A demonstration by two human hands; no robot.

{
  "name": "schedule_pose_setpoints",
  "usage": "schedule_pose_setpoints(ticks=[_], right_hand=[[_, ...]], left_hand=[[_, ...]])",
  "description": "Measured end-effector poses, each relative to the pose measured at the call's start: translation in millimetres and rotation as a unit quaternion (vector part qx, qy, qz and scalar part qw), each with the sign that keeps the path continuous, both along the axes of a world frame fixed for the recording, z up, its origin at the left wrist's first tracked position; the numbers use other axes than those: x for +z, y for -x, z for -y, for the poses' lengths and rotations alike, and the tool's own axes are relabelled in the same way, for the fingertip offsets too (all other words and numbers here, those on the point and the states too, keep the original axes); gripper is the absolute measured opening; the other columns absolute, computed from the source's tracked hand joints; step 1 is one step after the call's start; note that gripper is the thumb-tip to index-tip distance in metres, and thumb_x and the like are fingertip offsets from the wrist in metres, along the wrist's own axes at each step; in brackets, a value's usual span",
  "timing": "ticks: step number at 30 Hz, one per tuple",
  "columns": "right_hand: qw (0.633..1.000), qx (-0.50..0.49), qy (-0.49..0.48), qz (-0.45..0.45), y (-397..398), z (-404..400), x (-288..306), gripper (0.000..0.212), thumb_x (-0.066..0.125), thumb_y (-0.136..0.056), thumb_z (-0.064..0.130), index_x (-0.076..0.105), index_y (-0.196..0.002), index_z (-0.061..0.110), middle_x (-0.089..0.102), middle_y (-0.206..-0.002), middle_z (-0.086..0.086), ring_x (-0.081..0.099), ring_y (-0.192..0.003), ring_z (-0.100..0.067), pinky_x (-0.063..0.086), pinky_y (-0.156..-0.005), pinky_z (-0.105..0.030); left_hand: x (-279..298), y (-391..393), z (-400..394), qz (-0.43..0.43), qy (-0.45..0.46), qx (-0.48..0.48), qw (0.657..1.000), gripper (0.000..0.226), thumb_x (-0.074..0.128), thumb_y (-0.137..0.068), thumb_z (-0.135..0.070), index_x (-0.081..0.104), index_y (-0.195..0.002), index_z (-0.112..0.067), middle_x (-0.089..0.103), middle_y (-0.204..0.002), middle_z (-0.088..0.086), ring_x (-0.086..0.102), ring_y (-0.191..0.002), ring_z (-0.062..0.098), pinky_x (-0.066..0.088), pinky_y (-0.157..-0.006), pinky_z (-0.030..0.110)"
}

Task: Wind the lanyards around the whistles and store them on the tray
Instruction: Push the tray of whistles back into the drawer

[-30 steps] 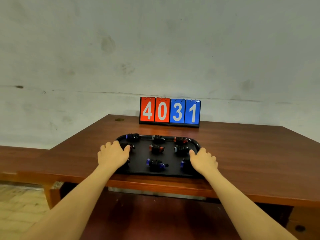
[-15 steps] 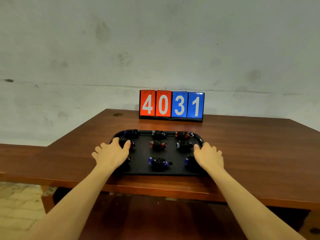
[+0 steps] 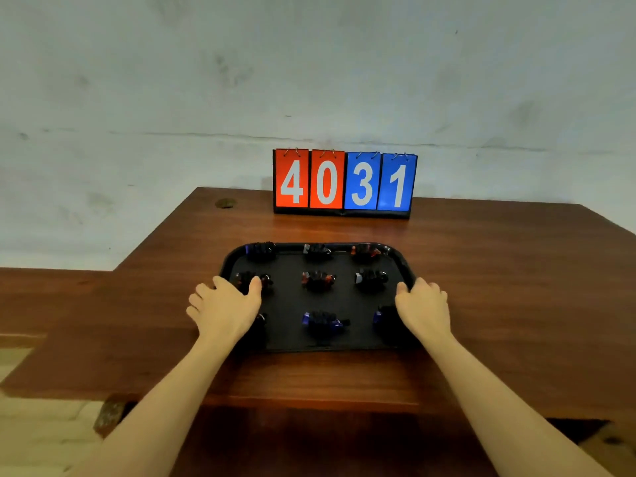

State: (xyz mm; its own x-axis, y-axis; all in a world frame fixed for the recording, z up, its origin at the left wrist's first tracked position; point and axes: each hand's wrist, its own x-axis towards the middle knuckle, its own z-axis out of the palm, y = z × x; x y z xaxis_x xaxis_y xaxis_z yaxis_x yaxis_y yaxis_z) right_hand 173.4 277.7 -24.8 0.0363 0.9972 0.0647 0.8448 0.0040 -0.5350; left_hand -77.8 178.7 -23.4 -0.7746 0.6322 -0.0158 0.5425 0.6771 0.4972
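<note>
Resting on the two short ends of a black tray [image 3: 311, 346], both hands frame the lower middle of the picture. The left hand [image 3: 225, 309] lies over the tray's left rim with its fingers [image 3: 202, 293] relaxed and spread, the thumb reaching in beside a red whistle wound in its black lanyard [image 3: 253, 280]. The right hand [image 3: 425, 309] lies over the right rim, fingers loosely bent down along the edge; whether they curl under the rim cannot be told. Nine wound whistles sit on the tray in three rows of three. The far row holds a blue one [image 3: 260, 250], a dark one [image 3: 317, 250] and a red one [image 3: 365, 252]. The middle row also has a red one [image 3: 318, 279] and a whitish one [image 3: 371, 277]. In the near row a blue whistle [image 3: 325, 321] lies in plain view, while the two at its sides are mostly hidden under the hands. The tray sits on a reddish-brown wooden worktop [image 3: 499, 287]. Behind it, at the centre of the frame, a flip scoreboard [image 3: 344, 182] reads 4031 against a pale wall [image 3: 309, 63].
</note>
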Motion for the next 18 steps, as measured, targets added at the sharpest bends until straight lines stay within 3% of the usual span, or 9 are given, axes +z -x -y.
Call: schedule_pose_setpoints(ticks=[13, 18], right_hand=[[0.999, -0.035, 0.039, 0.004, 11.6, 66.7, 61.0, 0.052, 0.040, -0.097, 0.030, 0.032, -0.138, -0.001, 0.037, -0.138, -0.023, 0.033, -0.127, -0.038, 0.029, -0.104, -0.043], [0.996, -0.063, 0.056, 0.006, 6.6, 110.8, 78.2, 0.052, 0.039, -0.097, 0.030, 0.031, -0.139, 0.000, 0.037, -0.138, -0.024, 0.031, -0.127, -0.038, 0.027, -0.105, -0.043]], left_hand=[[46.2, 5.5, 66.0, 0.069, -0.031, -0.008, 0.997, 0.070, 0.050, -0.086, -0.048, 0.032, -0.133, 0.001, 0.026, -0.139, 0.020, 0.021, -0.129, 0.037, 0.017, -0.109, 0.048], [69.7, 4.4, 104.7, 0.079, -0.009, -0.031, 0.996, 0.078, 0.052, -0.086, -0.045, 0.020, -0.141, 0.001, 0.021, -0.142, 0.018, 0.018, -0.131, 0.036, 0.015, -0.109, 0.046]])
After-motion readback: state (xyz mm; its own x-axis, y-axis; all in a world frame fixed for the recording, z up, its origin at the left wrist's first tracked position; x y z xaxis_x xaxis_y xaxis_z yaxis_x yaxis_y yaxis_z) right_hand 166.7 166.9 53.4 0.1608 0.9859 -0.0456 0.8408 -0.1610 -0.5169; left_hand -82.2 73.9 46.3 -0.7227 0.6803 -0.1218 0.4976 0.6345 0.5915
